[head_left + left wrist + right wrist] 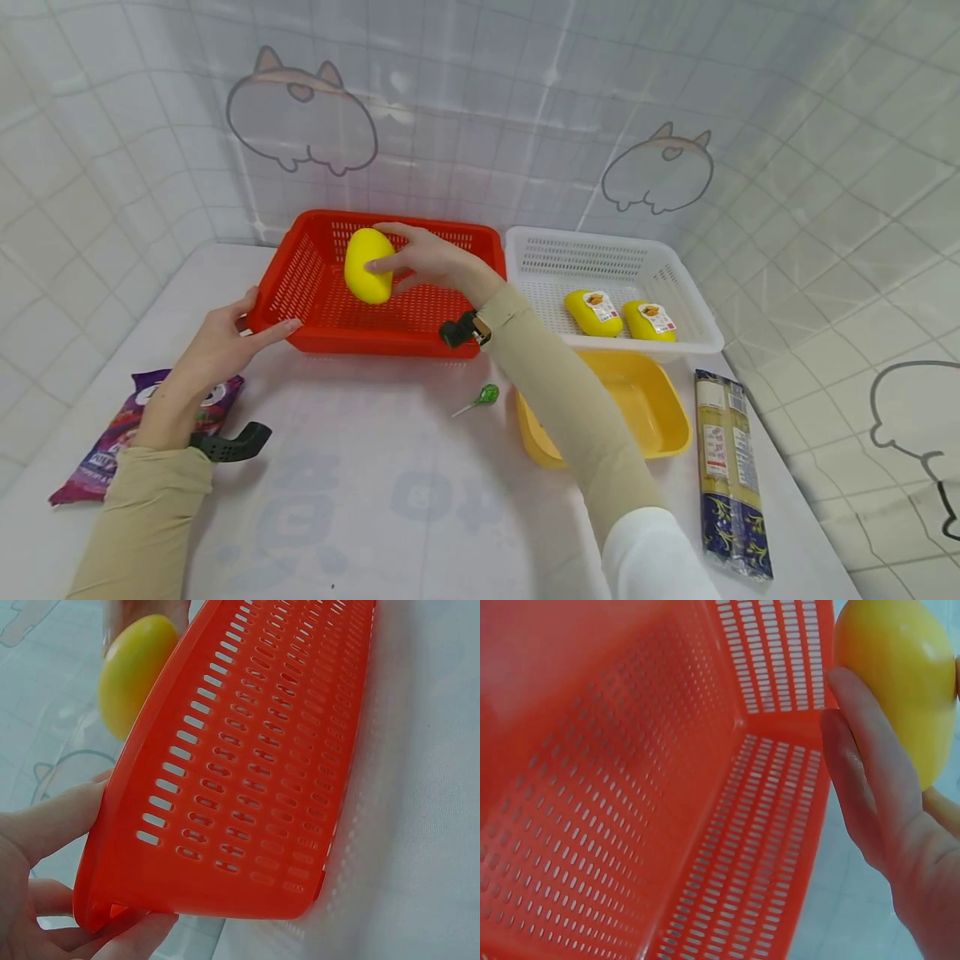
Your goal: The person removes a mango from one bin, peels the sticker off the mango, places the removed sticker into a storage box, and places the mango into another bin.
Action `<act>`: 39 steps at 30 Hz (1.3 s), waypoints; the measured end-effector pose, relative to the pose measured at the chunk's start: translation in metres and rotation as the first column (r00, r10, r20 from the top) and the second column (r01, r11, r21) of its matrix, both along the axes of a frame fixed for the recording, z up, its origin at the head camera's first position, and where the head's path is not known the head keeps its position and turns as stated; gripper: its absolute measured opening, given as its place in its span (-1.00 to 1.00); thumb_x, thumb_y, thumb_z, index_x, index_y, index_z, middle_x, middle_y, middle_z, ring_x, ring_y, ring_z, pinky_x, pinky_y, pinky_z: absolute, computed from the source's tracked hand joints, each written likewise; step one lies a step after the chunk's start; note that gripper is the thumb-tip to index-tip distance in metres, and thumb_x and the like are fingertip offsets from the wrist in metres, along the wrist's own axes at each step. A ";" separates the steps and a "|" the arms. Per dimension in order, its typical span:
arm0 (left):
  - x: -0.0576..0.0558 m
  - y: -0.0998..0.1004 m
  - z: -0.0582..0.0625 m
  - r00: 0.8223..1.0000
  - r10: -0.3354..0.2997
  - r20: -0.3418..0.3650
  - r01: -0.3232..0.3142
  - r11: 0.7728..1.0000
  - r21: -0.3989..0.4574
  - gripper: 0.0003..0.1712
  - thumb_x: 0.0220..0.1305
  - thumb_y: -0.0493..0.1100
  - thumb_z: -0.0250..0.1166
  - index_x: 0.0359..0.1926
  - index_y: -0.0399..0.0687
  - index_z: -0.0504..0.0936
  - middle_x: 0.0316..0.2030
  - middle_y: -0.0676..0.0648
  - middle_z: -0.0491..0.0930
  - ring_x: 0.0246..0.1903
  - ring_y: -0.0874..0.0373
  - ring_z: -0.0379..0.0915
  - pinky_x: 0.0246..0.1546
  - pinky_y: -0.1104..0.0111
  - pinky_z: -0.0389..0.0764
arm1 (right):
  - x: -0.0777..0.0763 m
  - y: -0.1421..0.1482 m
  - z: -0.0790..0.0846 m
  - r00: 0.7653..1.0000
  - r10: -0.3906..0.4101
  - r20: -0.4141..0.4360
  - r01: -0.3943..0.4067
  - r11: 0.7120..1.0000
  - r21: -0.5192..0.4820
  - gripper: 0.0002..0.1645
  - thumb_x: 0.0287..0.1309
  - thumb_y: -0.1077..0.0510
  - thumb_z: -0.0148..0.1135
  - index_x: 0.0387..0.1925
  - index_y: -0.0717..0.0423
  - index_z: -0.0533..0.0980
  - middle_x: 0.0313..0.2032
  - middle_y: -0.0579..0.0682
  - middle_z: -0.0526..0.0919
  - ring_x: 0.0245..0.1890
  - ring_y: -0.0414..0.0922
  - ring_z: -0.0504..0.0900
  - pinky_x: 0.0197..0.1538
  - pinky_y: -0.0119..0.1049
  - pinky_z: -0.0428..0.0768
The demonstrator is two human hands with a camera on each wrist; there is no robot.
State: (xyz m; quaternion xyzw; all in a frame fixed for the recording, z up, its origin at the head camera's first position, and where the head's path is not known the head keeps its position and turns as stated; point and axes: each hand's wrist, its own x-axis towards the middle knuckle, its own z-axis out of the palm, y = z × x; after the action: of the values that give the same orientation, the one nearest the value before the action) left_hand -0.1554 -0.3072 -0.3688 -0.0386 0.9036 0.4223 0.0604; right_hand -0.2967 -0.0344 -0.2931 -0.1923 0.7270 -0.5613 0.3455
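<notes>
My right hand holds a smooth yellow mango over the red basket. In the right wrist view its fingers lie along the side of the mango, above the basket's slotted walls. At the basket's front left corner, my left hand grips the rim. The left wrist view has that hand with fingers over and under the red lip, and the mango beyond the far side. The red basket's visible floor holds nothing else.
Two labelled yellow mangoes lie in a white basket at the right. Before it stands a yellow bin, partly behind my right sleeve. A green lollipop, a noodle pack and a purple snack bag lie on the table.
</notes>
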 end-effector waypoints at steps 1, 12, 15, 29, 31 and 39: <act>0.000 0.000 0.001 1.000 0.000 0.004 0.000 1.000 0.003 0.21 0.32 0.39 0.14 0.56 -0.07 -0.41 0.46 -0.47 0.08 0.33 -0.38 0.13 0.10 -0.03 0.56 | -0.003 0.000 -0.001 1.000 -0.002 0.008 0.002 1.000 -0.005 -0.09 0.21 0.14 0.40 0.50 -0.16 0.16 0.23 -0.03 0.36 -0.03 0.03 0.64 0.03 -0.13 0.71; 0.000 -0.001 0.004 1.000 -0.005 0.025 0.005 1.000 0.002 0.23 0.31 0.42 0.14 0.55 -0.06 -0.43 0.46 -0.47 0.08 0.34 -0.38 0.12 0.07 0.01 0.55 | -0.033 -0.008 -0.015 0.994 -0.023 0.109 0.030 0.998 -0.059 -0.09 0.25 0.16 0.35 0.52 -0.07 0.11 0.16 0.06 0.45 -0.07 0.10 0.67 0.05 -0.09 0.70; 0.000 -0.001 0.005 1.000 -0.001 0.020 0.001 1.000 0.002 0.23 0.31 0.41 0.14 0.56 -0.06 -0.42 0.46 -0.46 0.09 0.33 -0.37 0.14 0.03 0.10 0.58 | -0.039 -0.010 -0.020 0.992 -0.031 0.125 0.039 0.997 -0.064 -0.08 0.25 0.16 0.35 0.53 -0.07 0.10 0.18 0.06 0.44 -0.07 0.11 0.67 0.09 -0.06 0.68; 0.000 0.000 0.004 1.000 -0.008 -0.013 0.008 1.000 0.013 0.21 0.32 0.35 0.18 0.56 -0.14 -0.36 0.48 -0.44 0.05 0.33 -0.36 0.18 -0.21 0.62 0.44 | -0.066 0.002 -0.053 0.973 -0.090 0.214 0.104 0.993 -0.057 -0.08 0.27 0.16 0.32 0.54 -0.09 0.09 0.22 0.07 0.40 -0.09 0.11 0.63 0.25 0.03 0.56; 0.000 0.000 0.004 1.000 -0.007 -0.011 0.007 1.000 0.013 0.21 0.32 0.36 0.18 0.56 -0.13 -0.35 0.46 -0.45 0.10 0.33 -0.35 0.19 -0.18 0.57 0.44 | -0.068 0.005 -0.056 0.970 -0.101 0.221 0.113 0.993 -0.040 -0.09 0.27 0.17 0.32 0.54 -0.08 0.10 0.24 0.07 0.38 -0.10 0.10 0.62 0.25 0.04 0.55; -0.001 0.000 0.006 1.000 -0.003 0.001 0.003 1.000 0.012 0.20 0.32 0.37 0.17 0.56 -0.10 -0.36 0.43 -0.46 0.16 0.30 -0.34 0.19 -0.13 0.42 0.46 | -0.071 0.007 -0.065 0.975 -0.093 0.204 0.089 0.996 0.029 -0.09 0.26 0.19 0.33 0.53 -0.11 0.12 0.28 0.07 0.34 -0.05 0.13 0.59 0.23 0.00 0.58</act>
State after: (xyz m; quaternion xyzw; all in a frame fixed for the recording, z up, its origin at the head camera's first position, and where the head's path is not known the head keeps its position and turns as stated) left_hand -0.1565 -0.3067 -0.3629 -0.0373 0.9012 0.4274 0.0618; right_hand -0.3676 -0.0274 -0.3584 -0.0966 0.7010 -0.5862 0.3946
